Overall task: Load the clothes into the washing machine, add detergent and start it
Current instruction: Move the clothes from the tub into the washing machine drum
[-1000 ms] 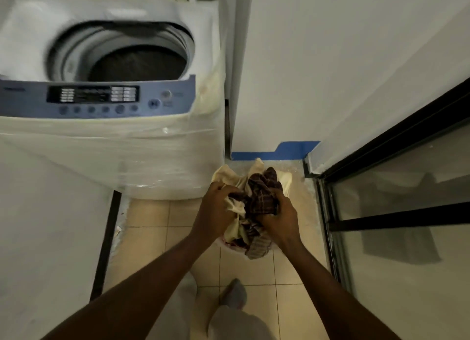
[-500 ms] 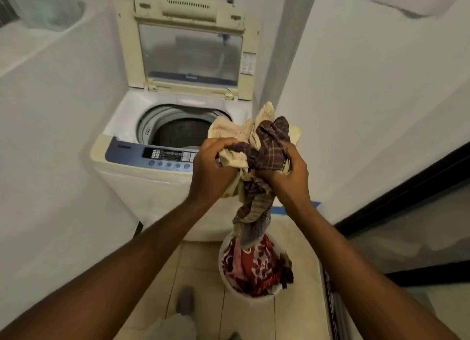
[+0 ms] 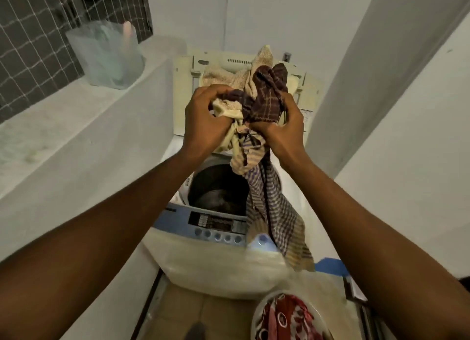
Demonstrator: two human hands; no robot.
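Both hands, left [image 3: 203, 118] and right [image 3: 277, 128], clutch bunched clothes [image 3: 256, 103] above the drum [image 3: 216, 189]. The hanging tail [image 3: 277, 222] drapes outside, so it could snag the rim.

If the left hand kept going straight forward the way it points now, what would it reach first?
Probably the raised lid of the washing machine, just behind the left hand and its clothes; depth is unclear.

Both bare forearms reach forward and up, converging at the middle. The left hand [image 3: 203, 120] and right hand [image 3: 282, 133] sit close together, each grip closed tight, fingers curled inward, knuckles raised.
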